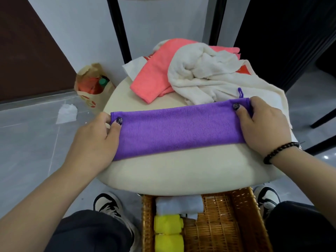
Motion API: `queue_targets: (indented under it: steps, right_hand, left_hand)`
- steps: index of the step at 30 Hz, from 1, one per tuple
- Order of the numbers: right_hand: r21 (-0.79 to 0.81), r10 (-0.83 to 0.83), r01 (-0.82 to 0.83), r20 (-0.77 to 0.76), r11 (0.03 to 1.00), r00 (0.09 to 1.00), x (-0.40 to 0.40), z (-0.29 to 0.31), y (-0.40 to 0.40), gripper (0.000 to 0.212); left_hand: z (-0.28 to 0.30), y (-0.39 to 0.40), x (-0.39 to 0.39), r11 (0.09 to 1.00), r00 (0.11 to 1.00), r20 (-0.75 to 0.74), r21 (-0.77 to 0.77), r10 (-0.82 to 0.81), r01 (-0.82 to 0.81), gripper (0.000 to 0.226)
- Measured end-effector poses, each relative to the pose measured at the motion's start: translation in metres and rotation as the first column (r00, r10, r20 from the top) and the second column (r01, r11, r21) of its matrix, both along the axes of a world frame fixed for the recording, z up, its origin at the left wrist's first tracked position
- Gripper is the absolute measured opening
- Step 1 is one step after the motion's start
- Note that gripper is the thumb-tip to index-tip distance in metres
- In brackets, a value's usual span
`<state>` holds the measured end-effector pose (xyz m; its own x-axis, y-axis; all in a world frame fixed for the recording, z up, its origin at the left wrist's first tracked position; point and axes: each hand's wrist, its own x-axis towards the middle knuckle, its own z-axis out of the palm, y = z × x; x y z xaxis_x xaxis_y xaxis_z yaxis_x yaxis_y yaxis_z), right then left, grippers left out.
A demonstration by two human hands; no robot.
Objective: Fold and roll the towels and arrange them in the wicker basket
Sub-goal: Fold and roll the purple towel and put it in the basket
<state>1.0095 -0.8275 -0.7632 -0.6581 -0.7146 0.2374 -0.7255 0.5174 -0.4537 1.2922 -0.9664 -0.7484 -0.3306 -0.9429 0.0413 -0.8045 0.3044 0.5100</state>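
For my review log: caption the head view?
Both hands pinch a folded purple towel flat on a cream stool.

No readable text or labels.

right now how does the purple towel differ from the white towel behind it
The purple microfibre towel lies flat, folded into a long neat strip; the white terry towel sits in a crumpled heap. The left hand and right hand grip the purple one's ends; no hand touches the white one. The purple strip lies nearer the person. Both rest on the cream round seat, outside the wicker basket.
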Motion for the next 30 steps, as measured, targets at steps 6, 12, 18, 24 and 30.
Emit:
queue_targets:
  steps: [6,12,18,24,30]
  right_hand:
    - [0.12,-0.032,0.033,-0.01,0.992,0.999,0.0,0.006,-0.011,0.03]
    - [0.093,-0.05,0.05,-0.002,0.994,0.999,0.0,0.016,-0.011,0.036]
    - [-0.16,0.307,-0.398,-0.409,0.903,0.86,0.046,0.019,-0.028,0.036]
    - [0.285,0.525,-0.474,-0.136,0.833,0.84,0.076,-0.005,-0.033,0.05]
    - [0.428,0.468,-0.405,-0.049,0.808,0.882,0.042,-0.001,-0.018,0.076]
  left_hand:
    - [0.002,-0.009,-0.008,1.0,0.971,0.239,-0.017,0.026,-0.023,0.023]
    - [0.02,-0.004,-0.009,0.95,0.957,0.289,-0.306,0.038,0.055,0.038]
    - [0.006,0.016,-0.041,0.89,0.913,0.182,-0.22,-0.364,0.399,0.045]
    - [-0.016,0.005,-0.045,0.859,0.819,0.315,-0.02,-0.48,0.511,0.056]
    - [-0.019,0.002,-0.035,0.876,0.818,0.367,-0.017,-0.444,0.483,0.078]
